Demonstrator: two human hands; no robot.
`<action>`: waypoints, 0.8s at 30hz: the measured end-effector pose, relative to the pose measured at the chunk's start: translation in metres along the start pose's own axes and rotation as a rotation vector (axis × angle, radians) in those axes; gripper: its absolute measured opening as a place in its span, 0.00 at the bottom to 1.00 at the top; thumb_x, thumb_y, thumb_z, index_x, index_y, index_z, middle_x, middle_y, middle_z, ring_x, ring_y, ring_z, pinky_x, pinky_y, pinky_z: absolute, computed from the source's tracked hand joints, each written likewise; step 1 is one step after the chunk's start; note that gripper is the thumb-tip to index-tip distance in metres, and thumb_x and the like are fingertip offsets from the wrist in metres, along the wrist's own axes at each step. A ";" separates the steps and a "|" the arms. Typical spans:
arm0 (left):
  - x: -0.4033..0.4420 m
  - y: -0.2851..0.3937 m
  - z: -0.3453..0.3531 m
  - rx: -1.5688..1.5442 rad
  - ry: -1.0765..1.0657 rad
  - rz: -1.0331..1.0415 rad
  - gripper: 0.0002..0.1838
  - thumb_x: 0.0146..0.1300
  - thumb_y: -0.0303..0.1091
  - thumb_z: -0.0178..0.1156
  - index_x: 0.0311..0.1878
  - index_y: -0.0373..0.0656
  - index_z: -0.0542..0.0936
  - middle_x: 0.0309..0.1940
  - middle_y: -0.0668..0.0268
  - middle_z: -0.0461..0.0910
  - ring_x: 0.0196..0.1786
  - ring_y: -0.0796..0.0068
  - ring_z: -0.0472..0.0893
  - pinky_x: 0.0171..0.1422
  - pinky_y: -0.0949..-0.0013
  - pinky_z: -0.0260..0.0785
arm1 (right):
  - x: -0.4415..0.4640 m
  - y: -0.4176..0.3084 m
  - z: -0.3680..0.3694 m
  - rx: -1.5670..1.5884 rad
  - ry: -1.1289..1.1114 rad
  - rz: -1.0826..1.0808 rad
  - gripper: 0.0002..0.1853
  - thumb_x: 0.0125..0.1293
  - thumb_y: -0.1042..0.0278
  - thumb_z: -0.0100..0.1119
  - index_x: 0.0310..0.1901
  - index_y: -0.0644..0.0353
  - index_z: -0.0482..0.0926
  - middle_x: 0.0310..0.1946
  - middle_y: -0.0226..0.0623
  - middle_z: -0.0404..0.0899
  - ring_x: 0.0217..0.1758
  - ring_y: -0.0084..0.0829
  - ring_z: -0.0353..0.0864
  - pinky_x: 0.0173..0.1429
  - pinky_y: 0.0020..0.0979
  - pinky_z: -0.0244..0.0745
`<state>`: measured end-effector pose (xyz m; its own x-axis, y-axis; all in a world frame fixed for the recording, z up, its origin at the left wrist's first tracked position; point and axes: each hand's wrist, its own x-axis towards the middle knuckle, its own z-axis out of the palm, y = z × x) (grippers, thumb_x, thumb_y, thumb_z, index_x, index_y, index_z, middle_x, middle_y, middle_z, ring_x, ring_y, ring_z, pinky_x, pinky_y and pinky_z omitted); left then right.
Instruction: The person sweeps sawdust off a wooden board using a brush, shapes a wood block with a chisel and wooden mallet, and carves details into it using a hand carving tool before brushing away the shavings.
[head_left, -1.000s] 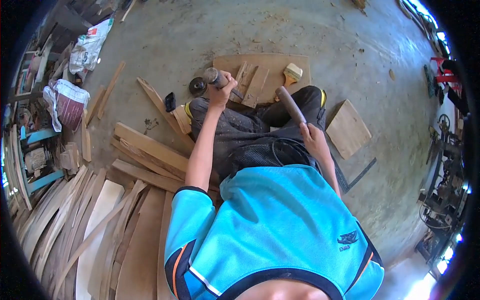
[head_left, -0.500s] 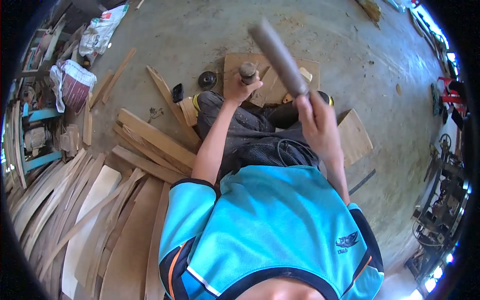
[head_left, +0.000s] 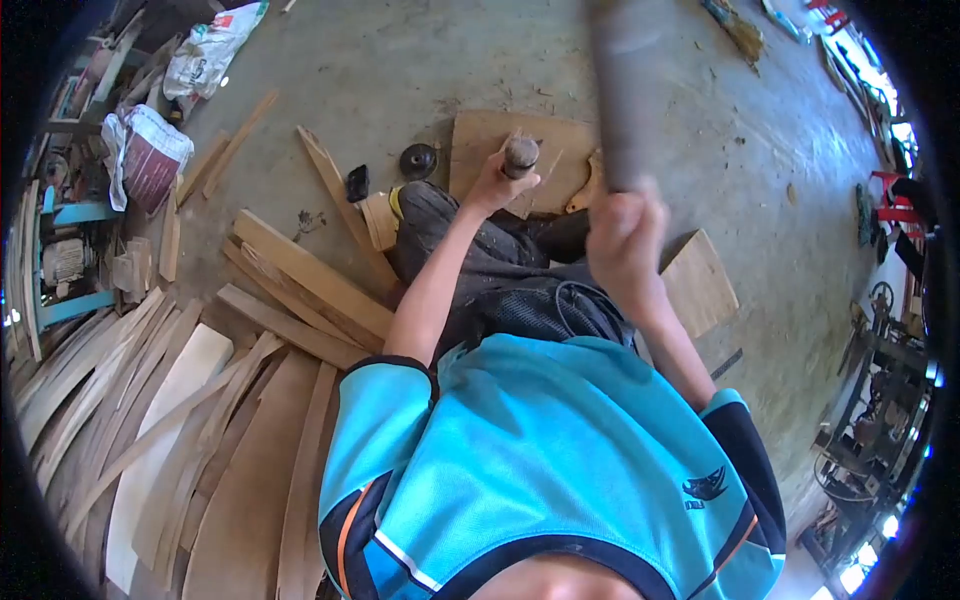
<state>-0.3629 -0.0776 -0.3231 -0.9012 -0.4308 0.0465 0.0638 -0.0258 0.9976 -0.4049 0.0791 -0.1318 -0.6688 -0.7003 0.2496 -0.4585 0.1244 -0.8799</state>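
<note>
My left hand (head_left: 497,187) is wrapped round an upright tool handle (head_left: 521,155) with a round worn top; the tool's lower end is hidden beneath the hand. In my right hand (head_left: 628,235) is a thick wooden mallet (head_left: 620,95), raised and smeared by motion. Under the left hand lies a flat wooden board (head_left: 475,135) on the floor between my legs, with pieces of wood on it mostly hidden by the hand. A brush handle (head_left: 588,188) shows beside the mallet, its bristles hidden.
Long planks (head_left: 310,285) and curved wood strips (head_left: 240,480) lie at the left. A black round disc (head_left: 418,161) is near my left knee. A square wood piece (head_left: 700,283) lies by my right knee. Sacks (head_left: 150,165) stand at the far left.
My right hand has lifted the mallet from beside my right leg high up. My left hand, still round the handle, has moved right and turned the handle more upright.
</note>
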 end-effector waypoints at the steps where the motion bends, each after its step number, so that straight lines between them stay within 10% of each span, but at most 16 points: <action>1: -0.004 0.003 0.001 -0.019 0.046 -0.002 0.09 0.44 0.28 0.60 0.30 0.43 0.73 0.25 0.77 0.70 0.30 0.87 0.68 0.37 0.78 0.62 | -0.007 0.021 0.007 -0.114 -0.028 -0.008 0.17 0.61 0.62 0.46 0.23 0.69 0.66 0.13 0.52 0.64 0.19 0.51 0.67 0.22 0.35 0.61; 4: -0.010 0.012 0.008 0.012 0.057 -0.020 0.10 0.44 0.29 0.61 0.33 0.43 0.74 0.29 0.75 0.73 0.34 0.83 0.71 0.40 0.75 0.63 | -0.006 0.045 0.004 -0.183 -0.268 0.162 0.17 0.62 0.61 0.45 0.26 0.69 0.67 0.13 0.51 0.64 0.16 0.46 0.66 0.22 0.32 0.61; 8: -0.002 -0.002 0.003 0.031 -0.038 -0.110 0.09 0.45 0.29 0.61 0.31 0.44 0.73 0.27 0.76 0.72 0.32 0.84 0.71 0.38 0.75 0.62 | 0.003 -0.004 -0.025 0.210 -0.018 0.228 0.16 0.63 0.60 0.42 0.27 0.66 0.68 0.10 0.41 0.63 0.14 0.33 0.65 0.22 0.30 0.60; 12: 0.001 -0.006 0.002 0.065 -0.026 -0.025 0.08 0.45 0.29 0.60 0.28 0.44 0.71 0.23 0.77 0.71 0.29 0.85 0.70 0.35 0.76 0.62 | -0.017 0.035 -0.010 -0.040 0.179 -0.213 0.13 0.62 0.64 0.42 0.28 0.66 0.67 0.10 0.40 0.62 0.14 0.33 0.65 0.21 0.32 0.59; 14: -0.001 -0.004 0.017 0.013 -0.055 -0.028 0.09 0.44 0.28 0.60 0.30 0.43 0.72 0.24 0.75 0.72 0.29 0.84 0.71 0.35 0.75 0.63 | -0.031 0.077 -0.013 -0.163 -0.221 0.123 0.14 0.62 0.64 0.42 0.28 0.69 0.66 0.13 0.49 0.60 0.15 0.36 0.65 0.22 0.36 0.60; 18: 0.000 -0.001 0.064 0.206 -0.097 0.171 0.13 0.38 0.27 0.59 0.33 0.41 0.74 0.26 0.61 0.75 0.33 0.68 0.76 0.38 0.69 0.66 | -0.091 0.106 -0.043 0.157 0.129 0.547 0.18 0.66 0.57 0.35 0.22 0.57 0.66 0.15 0.19 0.59 0.18 0.13 0.56 0.20 0.18 0.51; 24: -0.002 -0.060 0.118 0.556 -0.351 0.191 0.14 0.34 0.28 0.61 0.29 0.43 0.73 0.24 0.59 0.75 0.35 0.61 0.75 0.40 0.64 0.64 | -0.140 0.111 -0.072 0.270 0.528 0.937 0.23 0.63 0.45 0.35 0.20 0.54 0.61 0.09 0.22 0.55 0.09 0.17 0.53 0.11 0.20 0.47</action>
<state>-0.4152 0.0311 -0.3768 -0.9876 -0.0611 0.1445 0.0907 0.5288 0.8439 -0.4050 0.2416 -0.2353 -0.8792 -0.0135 -0.4763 0.4589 0.2453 -0.8540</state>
